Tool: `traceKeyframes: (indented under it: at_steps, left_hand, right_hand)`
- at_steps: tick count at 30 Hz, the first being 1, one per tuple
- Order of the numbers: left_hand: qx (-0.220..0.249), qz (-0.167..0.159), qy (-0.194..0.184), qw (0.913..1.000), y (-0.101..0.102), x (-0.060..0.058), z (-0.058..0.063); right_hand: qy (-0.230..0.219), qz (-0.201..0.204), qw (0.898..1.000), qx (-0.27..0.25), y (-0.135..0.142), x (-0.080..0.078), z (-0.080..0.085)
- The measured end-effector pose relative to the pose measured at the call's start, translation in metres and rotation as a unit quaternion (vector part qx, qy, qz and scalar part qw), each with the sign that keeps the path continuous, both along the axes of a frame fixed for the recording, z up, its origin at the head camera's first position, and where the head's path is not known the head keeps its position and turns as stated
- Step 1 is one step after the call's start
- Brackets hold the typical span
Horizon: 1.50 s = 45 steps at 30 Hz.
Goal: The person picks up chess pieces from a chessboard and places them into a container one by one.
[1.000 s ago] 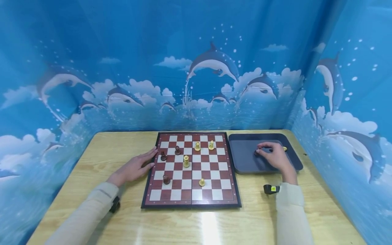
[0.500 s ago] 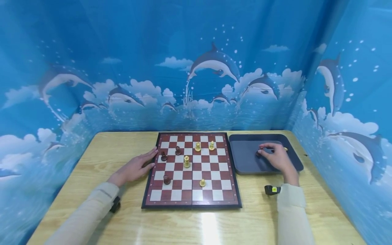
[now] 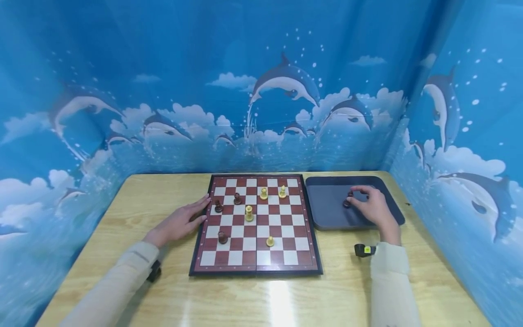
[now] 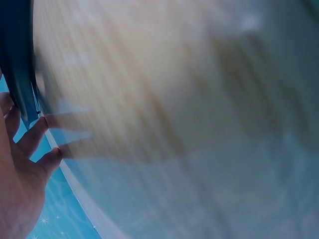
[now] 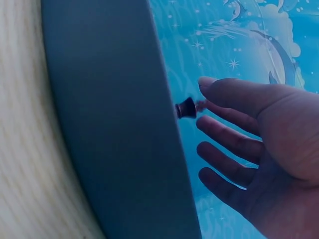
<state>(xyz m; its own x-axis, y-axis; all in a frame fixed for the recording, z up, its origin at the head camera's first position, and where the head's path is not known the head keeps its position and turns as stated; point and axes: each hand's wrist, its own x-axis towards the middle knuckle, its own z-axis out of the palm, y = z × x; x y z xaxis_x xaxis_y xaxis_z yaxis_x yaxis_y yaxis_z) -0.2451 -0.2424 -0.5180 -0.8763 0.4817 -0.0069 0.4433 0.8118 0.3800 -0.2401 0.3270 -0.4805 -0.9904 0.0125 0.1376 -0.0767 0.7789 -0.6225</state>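
Note:
A dark brown chess piece (image 3: 347, 203) stands in the grey tray (image 3: 323, 221). My right hand (image 3: 372, 206) is close around its top, thumb and forefinger apart; the right wrist view shows the piece (image 5: 187, 107) at the fingertips, past the tray wall. On the left, my left hand (image 3: 180, 222) rests with extended fingers against the left edge of the chessboard (image 3: 255, 274). Nearest to it are a dark piece (image 3: 218, 206), another dark piece (image 3: 237, 198) and a dark knight-like piece (image 3: 222, 237). A tall pale yellow piece (image 3: 249, 213) stands mid-board.
Further pale pieces are a crowned-looking one (image 3: 263, 194) and one beside it (image 3: 282, 191) at the back, plus a pawn (image 3: 270, 241) near the front. The wooden table (image 3: 229, 304) ends at a dolphin curtain (image 3: 184, 150).
My right thumb and forefinger have spread from the dark chess piece, and the hand has shifted slightly right, covering the pale piece in the tray. My left hand stays put.

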Motion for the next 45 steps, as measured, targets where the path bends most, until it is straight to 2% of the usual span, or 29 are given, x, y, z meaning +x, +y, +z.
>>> traceKeyframes:
  at_steps: [11,21,25,29,38,45]
  left_hand:
    - [0.000,-0.002,0.004,1.0000,-0.001,-0.001,0.000]
    - [0.002,-0.007,0.010,0.9999,-0.001,0.000,0.000]
    - [0.005,-0.010,0.010,0.9999,-0.001,0.001,0.000]
    - [0.004,-0.006,0.005,1.0000,0.000,0.001,0.001]
    - [0.001,-0.001,0.003,1.0000,-0.001,0.001,-0.001]
    - [0.003,0.005,-0.001,1.0000,-0.001,-0.002,-0.004]
  right_hand:
    - [0.030,0.012,0.999,-0.004,-0.010,0.002,0.015]
    - [0.038,0.036,0.999,0.009,-0.030,0.004,0.026]
    - [0.046,0.057,0.997,0.015,-0.041,0.002,0.025]
    - [0.032,0.077,0.996,0.008,-0.053,-0.001,0.020]
    - [-0.005,0.128,0.991,-0.045,-0.085,-0.005,0.014]
    - [0.005,0.168,0.984,-0.057,-0.108,-0.011,0.012]
